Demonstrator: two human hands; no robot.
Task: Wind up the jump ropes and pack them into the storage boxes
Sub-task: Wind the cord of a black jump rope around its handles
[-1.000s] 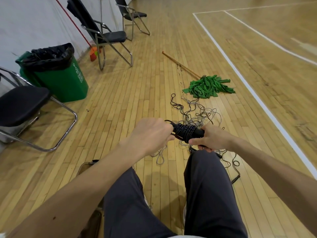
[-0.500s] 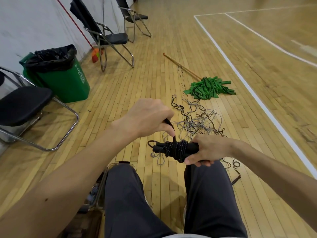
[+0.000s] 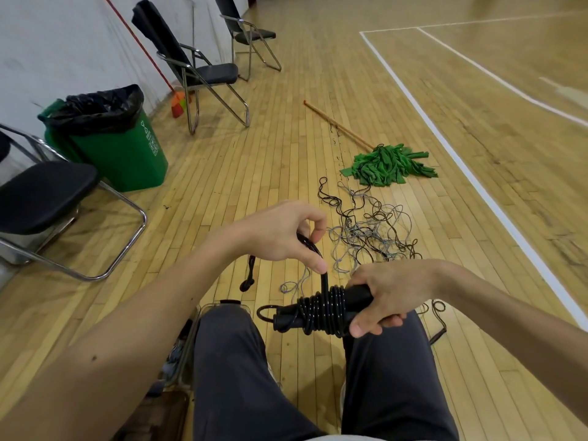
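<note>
Winding of one rope looks close to done, as we judge it from the head view, the only one we have. The black jump rope sits above our lap as a tight bundle: many turns of cord wrapped round its handles, with a small loop sticking out at the left end. Our right hand is clamped round the handle end of that bundle, fingers curled under it. Our left hand is raised just above it, thumb and forefinger pinching the free stretch of the cord, which runs straight down into the coils. We think only a last turn or a tuck of the end is left before this rope can be packed.

A clear storage box shows beside our left leg, low and partly hidden; something lies in it, but we cannot tell what.

Most of the task looks undone. A tangle of ropes, grey and black, lies loose on the floor ahead of our knees, near a green mop, and each needs untangling, winding and packing.
</note>
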